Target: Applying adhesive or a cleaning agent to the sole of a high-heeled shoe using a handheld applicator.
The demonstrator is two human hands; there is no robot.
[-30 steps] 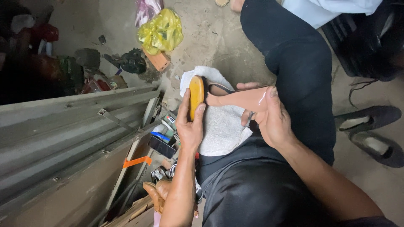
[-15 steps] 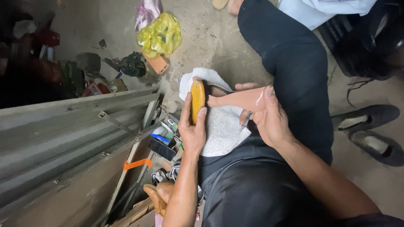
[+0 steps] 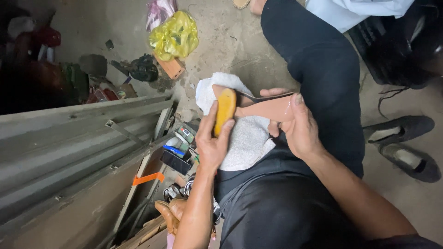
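Note:
My left hand (image 3: 213, 146) grips a small orange-yellow brush (image 3: 225, 110) and presses it against the toe of a tan pointed shoe (image 3: 267, 109). My right hand (image 3: 295, 127) holds that shoe from the side, thumb on top, with the glossy upper facing me. Under the shoe a white cloth (image 3: 244, 133) lies over my lap, on my dark trousers (image 3: 323, 74).
A pair of black flat shoes (image 3: 404, 145) sits on the concrete floor at right. Grey metal sheeting (image 3: 69, 152) and a box of small tools (image 3: 177, 147) lie to the left. A yellow plastic bag (image 3: 174, 34) and a brick piece (image 3: 170, 68) lie farther off.
The brush in my left hand has shifted slightly along the shoe's toe; both hands keep their grips.

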